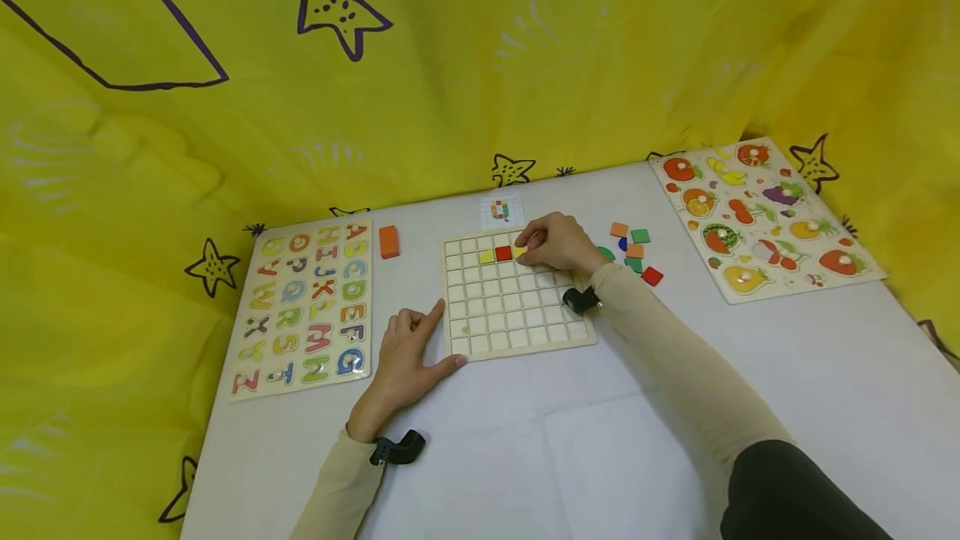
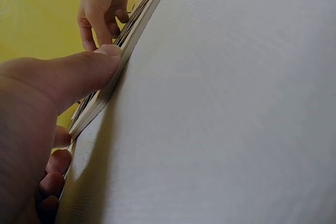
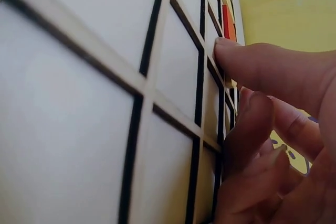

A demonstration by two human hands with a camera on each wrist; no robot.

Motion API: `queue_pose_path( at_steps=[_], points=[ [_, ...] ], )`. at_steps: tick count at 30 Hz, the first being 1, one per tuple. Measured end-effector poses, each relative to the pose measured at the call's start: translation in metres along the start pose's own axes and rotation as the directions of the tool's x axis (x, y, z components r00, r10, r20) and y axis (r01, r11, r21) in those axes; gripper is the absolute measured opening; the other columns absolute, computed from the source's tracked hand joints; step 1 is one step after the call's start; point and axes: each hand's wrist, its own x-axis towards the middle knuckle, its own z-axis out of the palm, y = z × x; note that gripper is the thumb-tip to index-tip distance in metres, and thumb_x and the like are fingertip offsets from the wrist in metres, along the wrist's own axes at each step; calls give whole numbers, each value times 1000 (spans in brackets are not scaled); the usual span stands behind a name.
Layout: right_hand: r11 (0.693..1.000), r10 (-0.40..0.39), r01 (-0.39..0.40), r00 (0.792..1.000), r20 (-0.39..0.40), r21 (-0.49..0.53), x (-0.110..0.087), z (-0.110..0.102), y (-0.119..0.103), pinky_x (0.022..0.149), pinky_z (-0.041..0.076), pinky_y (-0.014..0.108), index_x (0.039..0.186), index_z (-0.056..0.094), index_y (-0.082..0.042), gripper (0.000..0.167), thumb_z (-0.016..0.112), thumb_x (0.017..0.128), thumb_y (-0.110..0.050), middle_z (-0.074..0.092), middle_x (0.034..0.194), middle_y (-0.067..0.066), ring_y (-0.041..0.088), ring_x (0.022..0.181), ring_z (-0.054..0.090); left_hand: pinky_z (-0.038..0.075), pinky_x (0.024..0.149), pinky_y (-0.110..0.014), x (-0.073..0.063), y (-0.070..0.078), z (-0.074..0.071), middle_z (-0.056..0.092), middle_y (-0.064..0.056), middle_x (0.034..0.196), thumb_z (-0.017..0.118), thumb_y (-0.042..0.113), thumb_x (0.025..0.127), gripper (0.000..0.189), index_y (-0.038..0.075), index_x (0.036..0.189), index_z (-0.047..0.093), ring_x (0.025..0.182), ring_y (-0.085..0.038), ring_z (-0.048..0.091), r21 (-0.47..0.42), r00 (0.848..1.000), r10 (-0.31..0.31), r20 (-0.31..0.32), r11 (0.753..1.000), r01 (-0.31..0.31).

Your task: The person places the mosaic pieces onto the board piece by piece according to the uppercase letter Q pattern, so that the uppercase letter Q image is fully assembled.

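A wooden grid board [image 1: 501, 304] lies flat on the table. A yellow square tile [image 1: 487, 257] and a red square tile [image 1: 503, 253] sit side by side in its second row from the back. My right hand [image 1: 558, 242] pinches another yellow tile [image 1: 518, 252] between thumb and fingers, right at the cell beside the red one. In the right wrist view the thumb [image 3: 262, 66] hides most of that tile. My left hand [image 1: 407, 361] rests at the board's left side, index fingertip at its edge and thumb [image 2: 86, 74] against the near corner.
Loose coloured pieces [image 1: 634, 251] lie right of the board. Behind it is a small pattern card [image 1: 501, 211]. An orange block [image 1: 389, 242] and an alphabet puzzle [image 1: 303, 307] stand to the left, a fruit puzzle [image 1: 757, 227] at the far right. Yellow curtain [image 1: 450, 90] borders the table.
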Motion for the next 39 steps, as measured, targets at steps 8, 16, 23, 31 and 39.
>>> queue_pose_path(
  at_steps=[8,16,23,31,39],
  points=[
    [1000,-7,8,1000,1,-6,-2,1,0,85,45,35,112,80,-8,25,85,90,-20,72,91,7,22,88,62,30,90,-40,-1,1,-1,49,-11,112,87,43,84,92,10,161,47,103,-25,39,-1,1000,-2,8,1000,2],
    [995,-12,11,1000,3,104,-5,-5,8,88,44,36,114,78,-8,29,88,87,-15,68,93,6,23,91,59,29,89,-40,-1,1,1,47,-11,110,87,42,85,91,10,160,47,102,-25,38,-6,1000,10,-4,1000,-10],
    [992,2,3,999,-39,130,-13,-30,27,85,44,35,113,78,-9,30,89,86,-17,69,93,6,23,90,60,29,90,-41,-1,1,2,47,-11,110,87,41,84,92,10,161,47,102,-26,38,-10,1000,4,3,1000,-4],
    [995,65,-60,995,-70,80,-31,-61,53,70,44,31,111,79,-8,25,84,92,-23,69,92,5,21,82,57,29,90,-40,0,1,0,47,-11,110,87,42,85,92,11,161,46,102,-25,38,-6,1000,2,0,1000,-2],
    [995,95,-95,993,-64,-5,-59,-83,72,66,43,28,117,78,-5,30,81,95,-26,68,91,5,19,80,57,29,89,-40,0,1,2,47,-11,109,87,42,84,92,10,160,47,101,-26,38,-11,1000,17,-9,1000,-17]
  ],
)
